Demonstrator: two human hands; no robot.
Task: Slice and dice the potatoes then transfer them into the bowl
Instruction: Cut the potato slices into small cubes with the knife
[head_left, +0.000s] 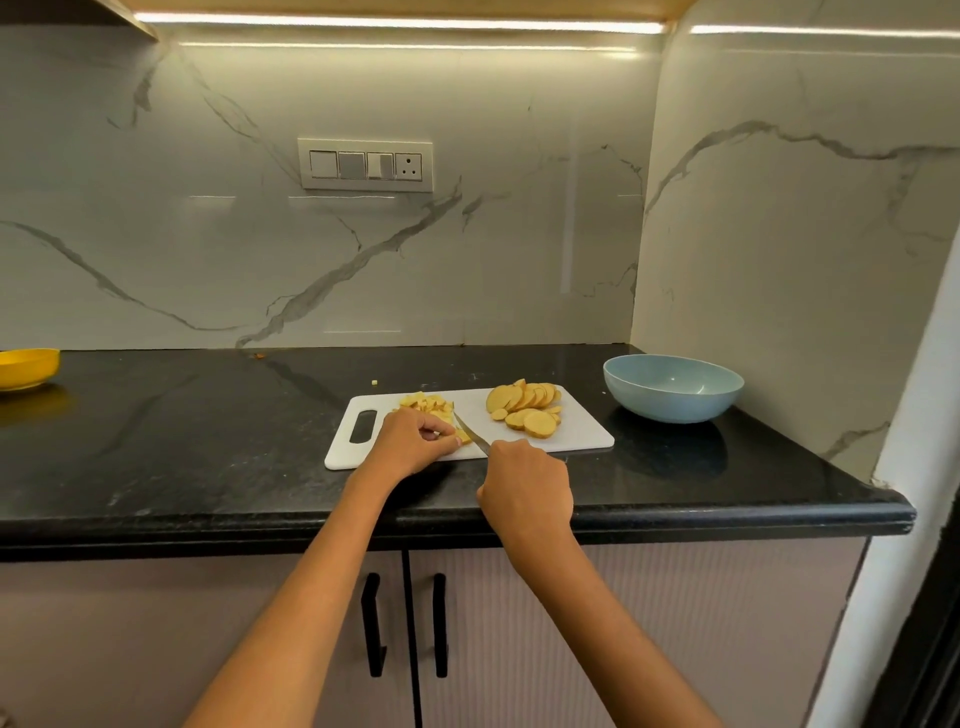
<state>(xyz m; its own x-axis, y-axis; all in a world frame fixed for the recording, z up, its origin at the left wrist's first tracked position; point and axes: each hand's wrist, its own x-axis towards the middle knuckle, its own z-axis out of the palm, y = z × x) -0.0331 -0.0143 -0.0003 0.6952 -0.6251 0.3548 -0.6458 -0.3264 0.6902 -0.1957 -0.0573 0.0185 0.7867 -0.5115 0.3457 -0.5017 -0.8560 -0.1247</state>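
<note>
A white cutting board (582, 434) lies on the black counter. On its right half sits a pile of round potato slices (527, 408). Diced potato pieces (427, 402) are heaped at the board's middle. My left hand (413, 441) curls its fingers over a small stack of potato at the near edge of the dice. My right hand (527, 486) grips a knife (470, 431) whose blade points up-left and meets the potato beside my left fingertips. The knife's handle is hidden in my fist. An empty light-blue bowl (672, 387) stands to the right of the board.
A yellow bowl (26, 366) sits at the far left of the counter (182, 441). One stray potato bit (373, 383) lies behind the board. Marble walls close off the back and right. Cabinet doors with black handles (374, 623) are below the counter edge.
</note>
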